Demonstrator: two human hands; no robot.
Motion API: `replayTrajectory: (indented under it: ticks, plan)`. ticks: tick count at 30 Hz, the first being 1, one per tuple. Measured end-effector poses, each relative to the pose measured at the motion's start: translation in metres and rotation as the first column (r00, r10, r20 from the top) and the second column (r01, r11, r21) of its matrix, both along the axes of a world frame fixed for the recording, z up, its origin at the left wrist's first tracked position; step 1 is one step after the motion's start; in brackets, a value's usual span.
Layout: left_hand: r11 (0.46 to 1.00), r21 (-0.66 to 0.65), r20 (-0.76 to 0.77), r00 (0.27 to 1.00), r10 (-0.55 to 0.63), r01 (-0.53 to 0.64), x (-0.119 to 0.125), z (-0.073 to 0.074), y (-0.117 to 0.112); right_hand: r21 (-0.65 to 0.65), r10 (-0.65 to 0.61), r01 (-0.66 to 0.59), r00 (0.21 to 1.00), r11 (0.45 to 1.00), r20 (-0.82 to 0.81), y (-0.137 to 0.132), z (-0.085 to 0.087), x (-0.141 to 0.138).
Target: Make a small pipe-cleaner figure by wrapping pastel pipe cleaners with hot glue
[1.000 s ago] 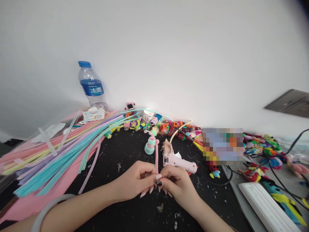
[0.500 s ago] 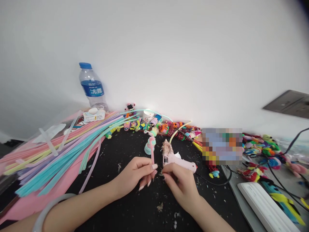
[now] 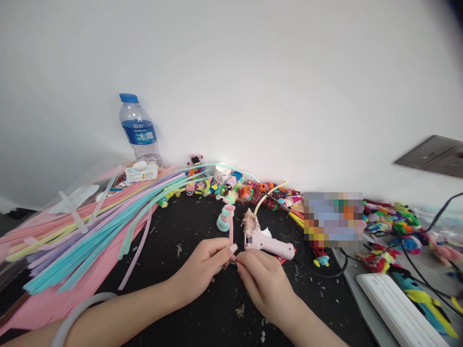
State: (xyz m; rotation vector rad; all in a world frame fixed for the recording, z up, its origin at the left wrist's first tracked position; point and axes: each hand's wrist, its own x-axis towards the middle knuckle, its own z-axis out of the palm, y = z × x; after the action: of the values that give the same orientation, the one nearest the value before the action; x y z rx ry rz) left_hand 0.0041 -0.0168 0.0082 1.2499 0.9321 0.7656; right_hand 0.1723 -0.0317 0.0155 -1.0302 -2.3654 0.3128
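Note:
My left hand (image 3: pixel 204 267) pinches the lower end of a pink pipe cleaner (image 3: pixel 230 225) that stands upright above my fingers. My right hand (image 3: pixel 261 279) meets it at the same spot, fingertips closed on the pipe cleaner's base; what else they hold is hidden. Both hands hover over the black table (image 3: pixel 188 226). A pink glue gun (image 3: pixel 267 243) lies just behind my right hand. A small coiled teal-and-pink figure (image 3: pixel 224 219) stands behind the pipe cleaner.
A fan of long pastel pipe cleaners (image 3: pixel 90 221) covers the left. A water bottle (image 3: pixel 139 130) stands at the wall. Small colourful figures (image 3: pixel 246 190) line the back and right (image 3: pixel 394 226). A white power strip (image 3: pixel 398 308) and cables lie at right.
The hands parted slightly half a second ago, then came together again. The small dark piece seen between the fingers earlier no longer shows. The pink pipe cleaner stays upright.

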Motion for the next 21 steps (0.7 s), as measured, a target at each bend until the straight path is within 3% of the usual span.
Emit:
replayTrajectory:
  ticks: [8, 14, 18, 21]
  plan:
    - [0.995, -0.055, 0.060, 0.995, -0.074, 0.077, 0.0002, -0.0038, -0.0029, -0.130, 0.022, -0.041, 0.989, 0.991, -0.144, -0.0010, -0.0002, 0.0020]
    - [0.993, -0.098, 0.131, 0.990, -0.047, 0.060, -0.0009, -0.0007, 0.0031, -0.152, 0.101, -0.113, 0.991, 0.982, -0.086, 0.0030, 0.0033, 0.0084]
    - [0.999, -0.043, 0.104, 0.995, -0.012, 0.016, -0.0006, -0.0016, 0.0066, -0.322, -0.064, -0.016, 0.969, 0.947, -0.237, 0.0071, -0.0007, 0.0077]
    - [0.999, 0.022, 0.081, 0.996, -0.030, 0.028, -0.0001, -0.0024, 0.0064, -0.551, -0.223, -0.033, 0.893, 0.834, -0.391, 0.0074, -0.0054, 0.0035]
